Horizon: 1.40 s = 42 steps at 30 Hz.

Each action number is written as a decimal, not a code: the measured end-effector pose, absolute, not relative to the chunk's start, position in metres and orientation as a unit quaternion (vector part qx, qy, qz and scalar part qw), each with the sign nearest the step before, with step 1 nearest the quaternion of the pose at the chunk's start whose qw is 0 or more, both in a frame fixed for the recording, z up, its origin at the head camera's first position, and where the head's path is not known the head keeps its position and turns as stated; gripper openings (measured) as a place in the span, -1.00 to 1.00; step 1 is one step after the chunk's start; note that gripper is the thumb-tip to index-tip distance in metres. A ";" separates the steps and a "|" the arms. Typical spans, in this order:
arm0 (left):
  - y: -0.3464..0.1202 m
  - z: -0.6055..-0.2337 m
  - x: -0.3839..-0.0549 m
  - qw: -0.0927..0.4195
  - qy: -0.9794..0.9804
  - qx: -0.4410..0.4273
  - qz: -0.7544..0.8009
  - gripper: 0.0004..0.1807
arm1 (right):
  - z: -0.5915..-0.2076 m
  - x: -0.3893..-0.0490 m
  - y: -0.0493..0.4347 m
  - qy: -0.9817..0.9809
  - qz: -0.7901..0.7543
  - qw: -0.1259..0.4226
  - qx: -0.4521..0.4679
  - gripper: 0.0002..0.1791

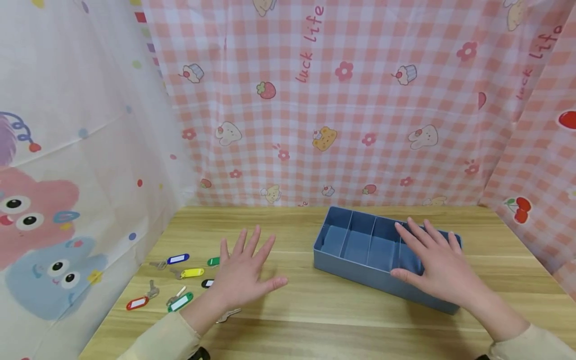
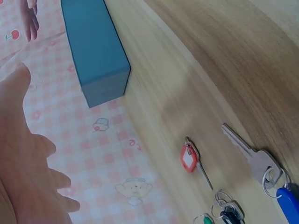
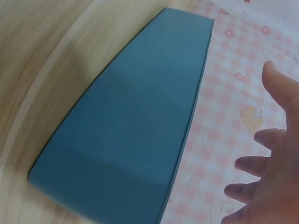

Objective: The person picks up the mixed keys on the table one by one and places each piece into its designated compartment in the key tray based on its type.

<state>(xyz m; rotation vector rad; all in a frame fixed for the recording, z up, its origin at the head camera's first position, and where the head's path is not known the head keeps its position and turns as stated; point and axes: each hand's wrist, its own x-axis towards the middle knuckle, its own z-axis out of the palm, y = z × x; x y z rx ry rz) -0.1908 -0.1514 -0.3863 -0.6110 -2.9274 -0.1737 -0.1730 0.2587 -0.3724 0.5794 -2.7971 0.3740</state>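
Note:
My left hand [image 1: 243, 272] is held with fingers spread over the table, at the right side of a scatter of tagged keys, holding nothing. Among them lie a blue key tag [image 1: 178, 259], a yellow one [image 1: 192, 273], a red one [image 1: 137, 303] and a green one [image 1: 181, 302]. Another green tag [image 1: 213, 261] and a black tag [image 1: 207, 283] are partly hidden behind that hand. My right hand [image 1: 436, 265], also spread and holding nothing, overlaps the right part of a blue-grey divided box [image 1: 355, 277] in the head view. The compartments I can see contain nothing.
The wooden table [image 1: 297, 325] reaches back to a pink checked cloth [image 1: 342, 110]. A white printed cloth [image 1: 112, 165] hangs along the left side, and checked cloth continues on the right. A bare key [image 1: 228, 315] shows below my left wrist.

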 end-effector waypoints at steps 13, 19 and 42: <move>-0.155 -0.389 -0.190 0.144 -0.955 -0.252 -0.061 0.06 | -0.378 -0.172 0.295 -0.943 0.216 0.171 0.186 0.03; -0.157 -0.392 -0.189 0.171 -0.945 -0.269 -0.069 0.06 | -0.377 -0.171 0.307 -0.946 0.237 0.155 0.157 0.00; -0.178 -0.412 -0.190 0.234 -0.910 -0.324 -0.110 -0.10 | -0.379 -0.168 0.353 -0.948 0.319 0.012 0.013 -0.04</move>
